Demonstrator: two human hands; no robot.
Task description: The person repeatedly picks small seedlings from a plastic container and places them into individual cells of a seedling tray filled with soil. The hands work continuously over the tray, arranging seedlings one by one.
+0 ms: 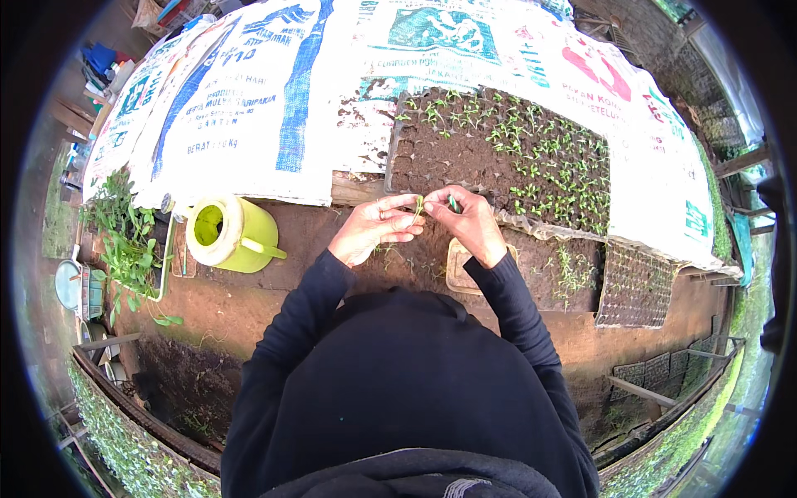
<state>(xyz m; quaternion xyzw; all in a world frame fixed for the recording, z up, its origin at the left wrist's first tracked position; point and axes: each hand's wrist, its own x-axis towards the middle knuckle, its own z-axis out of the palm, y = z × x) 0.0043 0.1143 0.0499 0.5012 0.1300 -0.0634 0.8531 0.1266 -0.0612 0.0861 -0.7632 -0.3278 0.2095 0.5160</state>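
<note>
Just in front of the near edge of a black plug tray (pixel 390 167), both hands are raised close together. My left hand (pixel 372 231) pinches a small green seedling (pixel 418 210) between thumb and fingertips. A thin green-and-white tool (pixel 454 204), its kind unclear, sticks out of the grip of my right hand (pixel 471 225). The thumb and forefinger of that hand meet at the seedling, though whether they grip it cannot be told. Soil fills the tray; young seedlings (pixel 560 168) stand over its right part and along its far edge, while the left middle shows bare soil.
Printed woven sacks (pixel 249 112) cover the bench around the tray. A yellow-green watering can (pixel 261 230) lies at left, beside leafy plants (pixel 134 243). Below my right wrist is a shallow plastic container (pixel 459 274). Loose seedlings (pixel 566 274) and another plug tray (pixel 635 286) are at right.
</note>
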